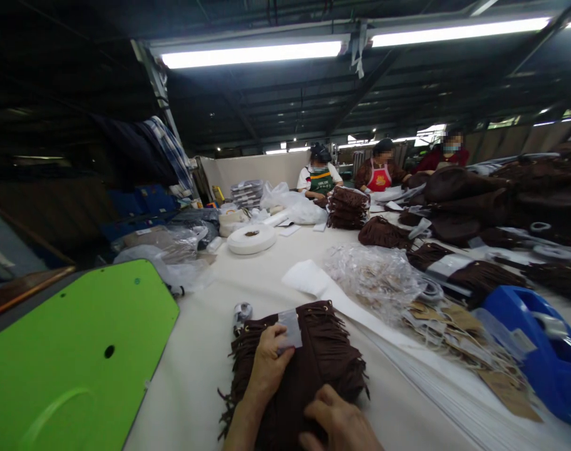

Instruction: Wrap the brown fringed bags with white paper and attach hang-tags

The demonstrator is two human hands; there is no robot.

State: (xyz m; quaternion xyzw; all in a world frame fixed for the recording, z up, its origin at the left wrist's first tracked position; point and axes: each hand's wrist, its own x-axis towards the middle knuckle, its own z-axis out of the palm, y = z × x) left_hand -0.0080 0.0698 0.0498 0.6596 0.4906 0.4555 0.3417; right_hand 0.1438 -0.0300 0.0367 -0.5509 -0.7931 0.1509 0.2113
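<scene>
A dark brown fringed bag [318, 369] with small metal eyelets along its far edge lies in front of me on the pale table. My left hand [269, 360] rests on it, thumb and fingers closed on the edge of a greyish translucent sheet [292, 329] that covers part of the bag's top. Lower on the bag is my right hand [339, 418], somewhat blurred, its fingers bent and apart over the brown surface with nothing seen in them. Beside the bag's far left corner sits a small grey-white roll [242, 311].
A green panel [79, 338] stands at the left, a blue tape dispenser [539, 351] at the right. White sheets [389, 338], clear plastic [374, 275] and tan tags [454, 319] lie nearby. Beyond are a white roll [252, 239], stacked brown fringed pieces [348, 208] and several people.
</scene>
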